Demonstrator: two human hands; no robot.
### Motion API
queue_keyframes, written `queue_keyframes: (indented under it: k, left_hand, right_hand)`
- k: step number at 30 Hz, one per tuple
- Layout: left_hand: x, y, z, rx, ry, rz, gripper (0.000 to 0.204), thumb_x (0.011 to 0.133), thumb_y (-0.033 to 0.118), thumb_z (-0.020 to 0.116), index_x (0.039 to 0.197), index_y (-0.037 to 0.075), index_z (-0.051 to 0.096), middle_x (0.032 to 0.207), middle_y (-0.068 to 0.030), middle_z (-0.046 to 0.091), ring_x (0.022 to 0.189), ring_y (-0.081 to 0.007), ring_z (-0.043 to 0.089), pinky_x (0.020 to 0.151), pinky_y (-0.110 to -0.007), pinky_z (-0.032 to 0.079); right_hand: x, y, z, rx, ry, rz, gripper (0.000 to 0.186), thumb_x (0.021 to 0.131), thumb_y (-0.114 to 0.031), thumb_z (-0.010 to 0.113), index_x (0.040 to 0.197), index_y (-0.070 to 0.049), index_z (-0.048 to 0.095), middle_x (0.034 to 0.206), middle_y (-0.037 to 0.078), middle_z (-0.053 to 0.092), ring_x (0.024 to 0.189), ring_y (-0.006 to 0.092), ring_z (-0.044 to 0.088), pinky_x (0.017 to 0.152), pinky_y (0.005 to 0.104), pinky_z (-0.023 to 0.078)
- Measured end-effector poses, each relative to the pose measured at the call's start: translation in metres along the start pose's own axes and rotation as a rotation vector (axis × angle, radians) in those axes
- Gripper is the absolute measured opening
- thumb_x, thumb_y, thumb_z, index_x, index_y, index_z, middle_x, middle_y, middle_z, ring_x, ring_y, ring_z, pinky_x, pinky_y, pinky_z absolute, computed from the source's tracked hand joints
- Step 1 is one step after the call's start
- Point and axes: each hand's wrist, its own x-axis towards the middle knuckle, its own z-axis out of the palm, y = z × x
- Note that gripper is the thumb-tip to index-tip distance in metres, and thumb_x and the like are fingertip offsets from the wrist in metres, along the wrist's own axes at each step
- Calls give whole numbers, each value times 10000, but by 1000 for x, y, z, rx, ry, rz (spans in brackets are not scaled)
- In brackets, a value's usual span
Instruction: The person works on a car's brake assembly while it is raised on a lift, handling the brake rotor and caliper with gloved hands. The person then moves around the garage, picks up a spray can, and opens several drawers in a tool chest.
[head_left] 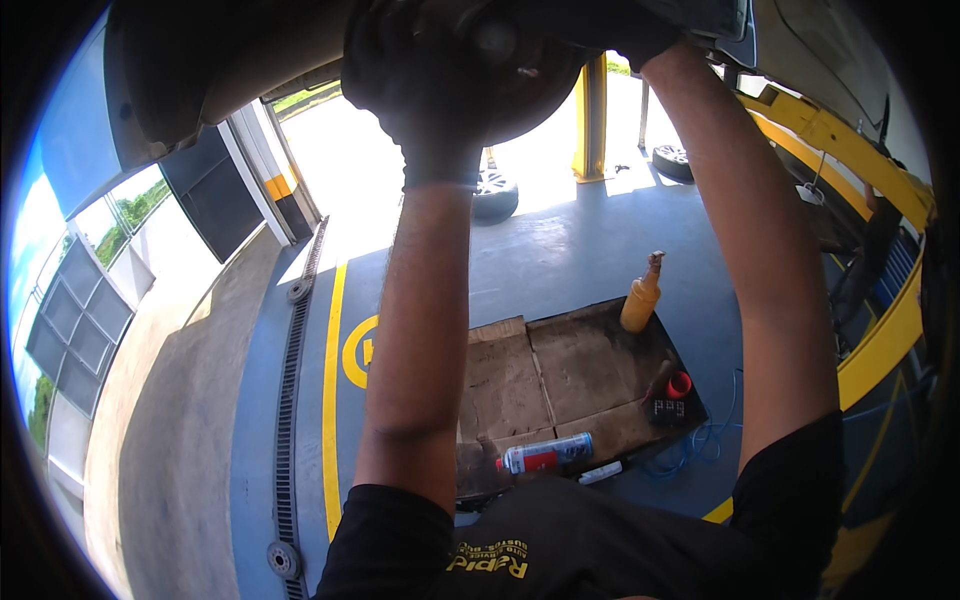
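Both of my hands are raised under the vehicle, in dark gloves. My left hand [410,85] is at the left side of a dark round metal part [525,90], its fingers bent and too dark and blurred to make out clearly. My right hand [640,30] reaches to the upper right of the same part, its fingertips hidden in shadow. Below, a dark-rimmed tray [685,390] lined with cardboard [585,365] carries a yellow bottle [638,308], a spray can [545,455], a red cup [678,387] and a small socket holder [668,408].
A yellow lift post [590,130] stands ahead, near two wheels [670,165] on the floor. A yellow lift frame [890,190] runs along the right, with another person [865,250] beside it. A drain grate [290,410] crosses the floor at left, and a blue hose [705,435] lies by the tray.
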Motion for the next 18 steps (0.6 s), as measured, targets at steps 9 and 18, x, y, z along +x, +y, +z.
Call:
queue_keyframes:
  k: [9, 18]
  left_hand:
    - [-44, -28, 11, 200, -119, 70, 226, 926, 224, 733, 1087, 88, 814, 1144, -127, 777, 1117, -326, 718, 962, -432, 557]
    - [-38, -58, 12, 190, -521, 242, 288, 1015, 335, 686, 1107, 87, 800, 975, -121, 794, 883, -274, 768, 768, -387, 613]
  right_hand:
    - [-27, 28, 6, -32, -3, 178, 501, 960, -381, 714, 1394, -132, 686, 1350, 124, 722, 1283, 273, 660, 1111, 408, 498]
    - [-31, 6, 6, -507, -47, 369, 598, 891, -529, 665, 1391, -205, 714, 1446, 108, 668, 1391, 303, 582, 1158, 422, 461]
